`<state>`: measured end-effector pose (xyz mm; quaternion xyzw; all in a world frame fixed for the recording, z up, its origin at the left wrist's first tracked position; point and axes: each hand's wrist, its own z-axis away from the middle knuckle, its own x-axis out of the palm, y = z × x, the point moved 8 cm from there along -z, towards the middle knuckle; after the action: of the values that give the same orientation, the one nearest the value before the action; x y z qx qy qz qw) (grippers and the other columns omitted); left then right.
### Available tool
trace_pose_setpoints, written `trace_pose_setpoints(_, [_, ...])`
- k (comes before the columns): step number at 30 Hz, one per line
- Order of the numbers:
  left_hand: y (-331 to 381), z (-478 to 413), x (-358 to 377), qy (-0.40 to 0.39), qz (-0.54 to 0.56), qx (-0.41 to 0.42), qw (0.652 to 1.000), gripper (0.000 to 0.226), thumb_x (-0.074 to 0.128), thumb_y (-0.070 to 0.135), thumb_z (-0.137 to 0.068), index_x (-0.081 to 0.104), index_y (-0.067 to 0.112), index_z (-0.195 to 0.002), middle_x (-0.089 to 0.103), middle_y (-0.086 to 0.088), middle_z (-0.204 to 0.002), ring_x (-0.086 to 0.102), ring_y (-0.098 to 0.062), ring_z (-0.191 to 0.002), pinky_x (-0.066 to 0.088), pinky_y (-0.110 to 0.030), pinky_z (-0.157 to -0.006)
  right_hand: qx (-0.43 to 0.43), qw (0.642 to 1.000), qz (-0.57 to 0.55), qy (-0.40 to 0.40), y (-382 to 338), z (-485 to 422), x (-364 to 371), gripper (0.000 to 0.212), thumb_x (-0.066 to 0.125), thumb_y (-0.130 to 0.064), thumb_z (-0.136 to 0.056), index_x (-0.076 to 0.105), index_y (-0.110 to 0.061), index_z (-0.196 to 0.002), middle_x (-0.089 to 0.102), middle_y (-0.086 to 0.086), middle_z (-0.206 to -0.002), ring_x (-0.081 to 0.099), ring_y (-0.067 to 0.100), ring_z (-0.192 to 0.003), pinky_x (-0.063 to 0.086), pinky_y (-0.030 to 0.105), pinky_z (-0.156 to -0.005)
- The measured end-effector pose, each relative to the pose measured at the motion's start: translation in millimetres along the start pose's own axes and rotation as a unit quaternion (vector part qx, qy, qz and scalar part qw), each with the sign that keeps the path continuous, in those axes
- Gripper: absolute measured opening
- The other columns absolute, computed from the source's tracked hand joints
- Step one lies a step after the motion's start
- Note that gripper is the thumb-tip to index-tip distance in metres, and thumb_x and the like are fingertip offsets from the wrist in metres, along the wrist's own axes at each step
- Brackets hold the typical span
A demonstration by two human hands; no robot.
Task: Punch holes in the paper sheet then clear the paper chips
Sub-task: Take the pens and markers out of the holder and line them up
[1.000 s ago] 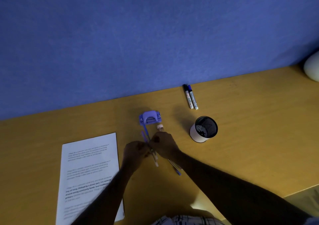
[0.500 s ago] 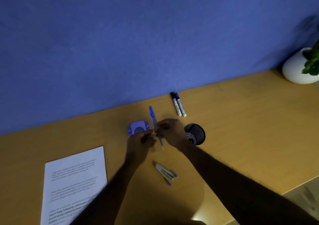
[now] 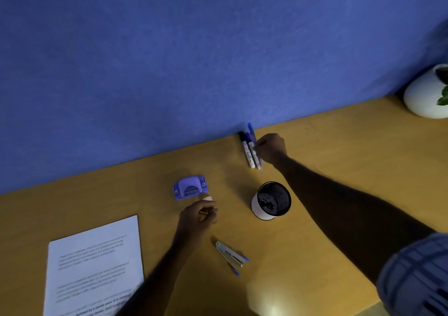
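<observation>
the left hand (image 3: 198, 216) sits just below the middle of the frame, its fingers curled round a pencil-like stick (image 3: 206, 197) whose pale pink tip pokes out toward the punch. its forearm comes in from the bottom edge, over the right corner of the paper sheet (image 3: 94, 267). the sheet lies flat at the lower left, printed side up, and no holes show in it. right of that forearm, low in the centre, a small metal stapler (image 3: 230, 255) lies on the desk (image 3: 339, 165), across a second pen (image 3: 237, 272).

higher up, the purple hole punch (image 3: 190, 187) stands just above the left hand, well apart from the sheet. to its right stands a white cup (image 3: 271, 200) with a dark mesh inside; pale specks show in it, though i cannot tell what they are. the right forearm passes close beside the cup.

furthest up, at the foot of the blue wall, the right hand (image 3: 270, 149) pinches a blue pen (image 3: 251, 130) right beside two markers (image 3: 249, 151). a white plant pot (image 3: 426, 95) sits at the upper right edge.

punching looks not yet begun. i judge three risks. the left forearm could drag or crease the sheet as it pulls back. the right arm could tip the cup and scatter whatever is in it. the pen could roll off the markers if let go carelessly.
</observation>
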<state>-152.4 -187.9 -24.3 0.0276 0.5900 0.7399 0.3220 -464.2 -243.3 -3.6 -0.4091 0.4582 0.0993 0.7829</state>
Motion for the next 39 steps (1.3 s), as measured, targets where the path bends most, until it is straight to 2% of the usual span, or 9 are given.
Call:
trace_pose_setpoints(4, [-9,-3,1,-0.003,-0.006,-0.001,1.0,0.019,0.065,0.01,-0.089,0.07,0.007,-0.107,0.074,-0.004,-0.095,0.073,-0.013,-0.081,0.055,-0.018,-0.072,0.022,0.999,0.024,-0.013,18,-24,6,0.022,0.066,-0.019,-0.086,0.072,-0.001,-0.095,0.073,0.017,-0.096,0.071,0.03,-0.089,0.06,0.043,-0.08])
trace_pose_setpoints(7, [-12,-5,3,-0.006,-0.015,0.0,1.0,0.019,0.065,0.011,-0.09,0.07,0.007,-0.108,0.075,-0.001,-0.093,0.073,-0.011,-0.08,0.059,-0.027,-0.076,0.044,0.999,0.02,-0.018,25,-33,13,0.021,0.063,-0.02,-0.088,0.071,-0.001,-0.095,0.073,0.014,-0.096,0.07,0.027,-0.088,0.061,0.041,-0.078])
trace_pose_setpoints(9, [-15,-6,5,-0.006,-0.025,-0.001,1.0,0.019,0.065,0.01,-0.089,0.07,0.008,-0.108,0.075,-0.002,-0.097,0.072,-0.011,-0.084,0.059,-0.033,-0.081,0.052,0.998,0.025,-0.026,25,-35,17,0.026,0.063,-0.025,-0.089,0.07,-0.001,-0.091,0.073,0.014,-0.094,0.07,0.028,-0.085,0.06,0.037,-0.072])
trace_pose_setpoints(12, [-18,-7,7,-0.005,-0.035,-0.002,0.999,0.02,0.066,0.011,-0.089,0.071,0.008,-0.108,0.074,-0.002,-0.102,0.071,-0.012,-0.09,0.058,-0.035,-0.084,0.068,0.997,0.026,-0.035,25,-33,24,0.032,0.064,-0.035,-0.088,0.066,-0.004,-0.083,0.072,0.011,-0.087,0.067,0.022,-0.07,0.052,0.03,-0.053])
trace_pose_setpoints(16, [-19,-8,6,0.0,-0.044,0.004,0.999,0.019,0.066,0.01,-0.089,0.071,0.009,-0.107,0.075,-0.001,-0.098,0.071,-0.008,-0.085,0.059,-0.029,-0.08,0.082,0.996,0.022,-0.042,28,-34,28,0.035,0.063,-0.04,-0.089,0.065,-0.005,-0.093,0.069,0.008,-0.085,0.067,0.021,-0.071,0.056,0.032,-0.057])
trace_pose_setpoints(20, [-22,-7,2,0.007,-0.053,0.009,0.999,0.016,0.067,0.009,-0.088,0.072,0.011,-0.103,0.075,0.006,-0.091,0.07,0.001,-0.081,0.057,-0.023,-0.077,0.087,0.995,0.03,-0.042,31,-32,30,0.021,0.061,-0.027,-0.091,0.063,-0.007,-0.095,0.069,0.009,-0.088,0.065,0.019,-0.071,0.057,0.032,-0.06])
trace_pose_setpoints(24, [-28,-3,-6,0.019,-0.073,0.014,0.997,0.016,0.068,0.009,-0.087,0.073,0.014,-0.101,0.074,0.007,-0.092,0.068,-0.001,-0.084,0.055,-0.02,-0.075,0.094,0.992,0.056,-0.055,35,-30,33,0.008,0.065,-0.01,-0.085,0.063,-0.006,-0.092,0.07,0.011,-0.092,0.069,0.024,-0.082,0.062,0.04,-0.073])
trace_pose_setpoints(34, [-44,14,-16,0.018,-0.086,0.005,0.996,0.019,0.068,0.011,-0.088,0.07,0.017,-0.106,0.07,0.01,-0.097,0.065,0.001,-0.09,0.05,-0.009,-0.076,0.072,0.994,0.066,-0.058,28,-17,28,0.021,0.059,-0.019,-0.09,0.066,-0.002,-0.1,0.069,0.014,-0.097,0.068,0.026,-0.083,0.05,0.029,-0.054])
trace_pose_setpoints(39, [-50,17,-19,0.022,-0.085,-0.007,0.996,0.02,0.068,0.012,-0.088,0.07,0.018,-0.107,0.07,0.011,-0.099,0.065,-0.001,-0.093,0.05,-0.012,-0.076,0.06,0.995,0.051,-0.054,31,-19,29,0.028,0.062,-0.028,-0.09,0.066,-0.004,-0.102,0.07,0.011,-0.095,0.067,0.023,-0.083,0.056,0.033,-0.064])
